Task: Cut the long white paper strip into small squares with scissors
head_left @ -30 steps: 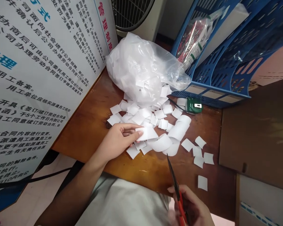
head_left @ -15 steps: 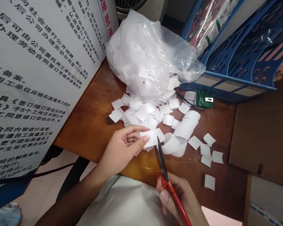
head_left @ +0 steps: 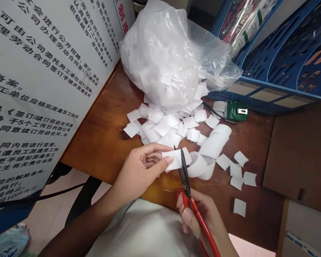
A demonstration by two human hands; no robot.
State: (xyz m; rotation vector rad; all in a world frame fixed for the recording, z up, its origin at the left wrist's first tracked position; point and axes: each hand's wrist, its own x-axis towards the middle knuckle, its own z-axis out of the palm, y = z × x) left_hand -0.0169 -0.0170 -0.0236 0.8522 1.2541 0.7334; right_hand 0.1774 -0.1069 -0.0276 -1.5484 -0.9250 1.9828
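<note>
Presently, left hand pinches the white strip; right hand grips red-handled scissors, blades astride it just beyond the left thumb. Risk: skewed cut, should the curling strip twist.

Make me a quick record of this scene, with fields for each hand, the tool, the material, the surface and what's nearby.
left hand: pinching the white strip
right hand: holding the scissors
scissors: red handles, dark blades slightly apart across the strip
material: coiled strip; loose cut pieces heaped, a few at right
surface: brown wooden table
nearby: plastic bag, green tape measure, blue file rack
</note>
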